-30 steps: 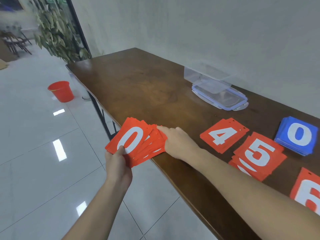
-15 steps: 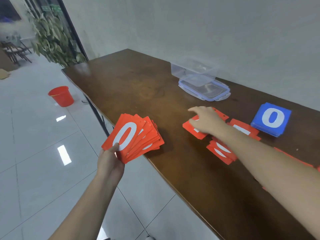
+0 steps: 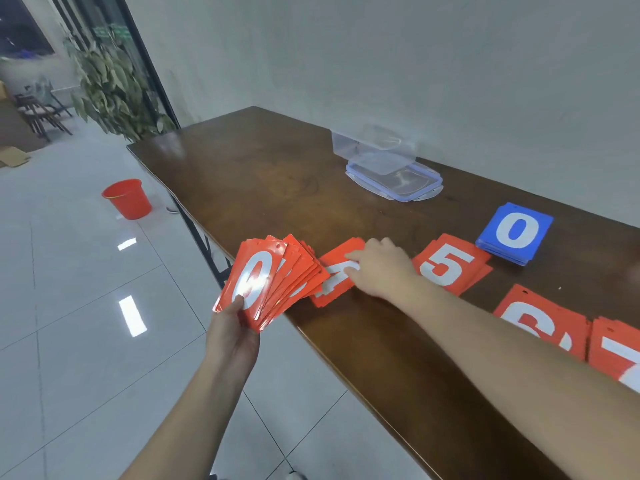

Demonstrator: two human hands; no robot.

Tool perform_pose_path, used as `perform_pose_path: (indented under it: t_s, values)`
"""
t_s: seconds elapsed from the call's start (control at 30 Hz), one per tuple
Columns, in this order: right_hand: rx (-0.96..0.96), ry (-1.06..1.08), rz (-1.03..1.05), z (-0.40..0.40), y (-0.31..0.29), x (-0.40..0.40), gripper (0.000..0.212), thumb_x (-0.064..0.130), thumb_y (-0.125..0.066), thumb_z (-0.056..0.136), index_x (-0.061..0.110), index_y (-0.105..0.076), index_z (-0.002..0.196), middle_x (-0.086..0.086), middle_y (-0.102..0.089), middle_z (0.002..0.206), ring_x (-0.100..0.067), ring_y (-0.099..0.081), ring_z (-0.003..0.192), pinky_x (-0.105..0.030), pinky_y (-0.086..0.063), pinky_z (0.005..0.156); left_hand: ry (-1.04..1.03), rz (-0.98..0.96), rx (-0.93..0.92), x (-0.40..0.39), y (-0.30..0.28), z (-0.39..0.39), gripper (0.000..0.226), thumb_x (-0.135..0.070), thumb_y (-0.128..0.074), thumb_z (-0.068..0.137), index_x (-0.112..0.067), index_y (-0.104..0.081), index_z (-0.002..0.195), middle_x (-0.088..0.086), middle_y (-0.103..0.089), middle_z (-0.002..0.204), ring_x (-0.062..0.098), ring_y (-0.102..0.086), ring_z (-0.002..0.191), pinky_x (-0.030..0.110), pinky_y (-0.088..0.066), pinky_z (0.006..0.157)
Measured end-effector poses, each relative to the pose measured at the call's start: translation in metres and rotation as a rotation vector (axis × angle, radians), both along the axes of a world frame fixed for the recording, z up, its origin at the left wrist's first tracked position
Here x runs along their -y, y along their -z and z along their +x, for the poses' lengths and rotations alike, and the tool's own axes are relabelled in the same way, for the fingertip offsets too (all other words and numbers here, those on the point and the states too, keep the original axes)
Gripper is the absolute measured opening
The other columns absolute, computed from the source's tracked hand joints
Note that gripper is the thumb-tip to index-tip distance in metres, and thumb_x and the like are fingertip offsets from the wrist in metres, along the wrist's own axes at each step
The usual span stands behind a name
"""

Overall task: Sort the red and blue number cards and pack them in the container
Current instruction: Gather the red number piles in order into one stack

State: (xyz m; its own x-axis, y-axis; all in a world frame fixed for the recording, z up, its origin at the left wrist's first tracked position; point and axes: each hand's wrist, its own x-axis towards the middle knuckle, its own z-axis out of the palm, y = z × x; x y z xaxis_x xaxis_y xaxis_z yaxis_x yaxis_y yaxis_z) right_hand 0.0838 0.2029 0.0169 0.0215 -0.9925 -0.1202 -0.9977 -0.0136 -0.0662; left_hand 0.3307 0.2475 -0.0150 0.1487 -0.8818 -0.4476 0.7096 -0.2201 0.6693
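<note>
My left hand (image 3: pixel 232 336) grips a fanned stack of red cards (image 3: pixel 273 282) with a white 0 on top, held at the table's near edge. My right hand (image 3: pixel 382 268) lies on the red 4 cards (image 3: pixel 334 271), fingers pressing them against the table beside the fan. Further right lie red 5 cards (image 3: pixel 450 266), red 6 cards (image 3: pixel 540 320) and red 7 cards (image 3: pixel 616 351). A blue stack (image 3: pixel 516 232) shows a white 0. The clear container (image 3: pixel 367 142) stands at the back with its blue-rimmed lid (image 3: pixel 394 178) in front of it.
The brown wooden table (image 3: pixel 263 178) runs along a grey wall. A red bucket (image 3: pixel 127 198) sits on the tiled floor to the left, and a leafy plant (image 3: pixel 110 84) stands beyond it.
My right hand left the fan, reached to the red 4 cards and has slid them left toward the fan. My left hand keeps holding the fanned red cards.
</note>
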Motion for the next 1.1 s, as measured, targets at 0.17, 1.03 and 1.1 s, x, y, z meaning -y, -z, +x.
perform_pose_path:
  t_s: [0.17, 1.03, 1.1]
  values:
    - [0.134, -0.117, -0.078, 0.033, 0.008, -0.03, 0.037, 0.018, -0.038, 0.1, 0.02, -0.056, 0.132, -0.009, -0.06, 0.124, -0.029, -0.045, 0.108, -0.039, -0.042, 0.09, -0.073, 0.036, -0.007, -0.014, 0.004, -0.01, 0.037, -0.014, -0.051, 0.104, -0.014, -0.049, 0.141, 0.01, -0.068, 0.127, 0.03, -0.069, 0.111, 0.052, -0.058, 0.088]
    - [0.156, 0.238, 0.074, -0.121, -0.008, -0.043, 0.067, 0.063, -0.054, 0.087, 0.038, -0.042, 0.148, -0.008, -0.043, 0.151, -0.035, -0.036, 0.136, -0.046, -0.037, 0.108, 0.11, -0.046, -0.068, -0.047, -0.026, -0.031, 0.032, -0.025, -0.062, 0.097, -0.013, -0.059, 0.127, 0.013, -0.072, 0.12, 0.029, -0.072, 0.104, 0.038, -0.064, 0.071]
    - [0.159, 0.178, 0.056, -0.105, -0.009, -0.049, 0.061, 0.062, -0.055, 0.088, 0.041, -0.046, 0.144, -0.008, -0.045, 0.147, -0.034, -0.037, 0.133, -0.045, -0.038, 0.107, 0.136, -0.046, -0.089, -0.049, -0.025, -0.033, 0.032, -0.025, -0.062, 0.097, -0.012, -0.06, 0.126, 0.013, -0.072, 0.119, 0.029, -0.072, 0.105, 0.04, -0.063, 0.076]
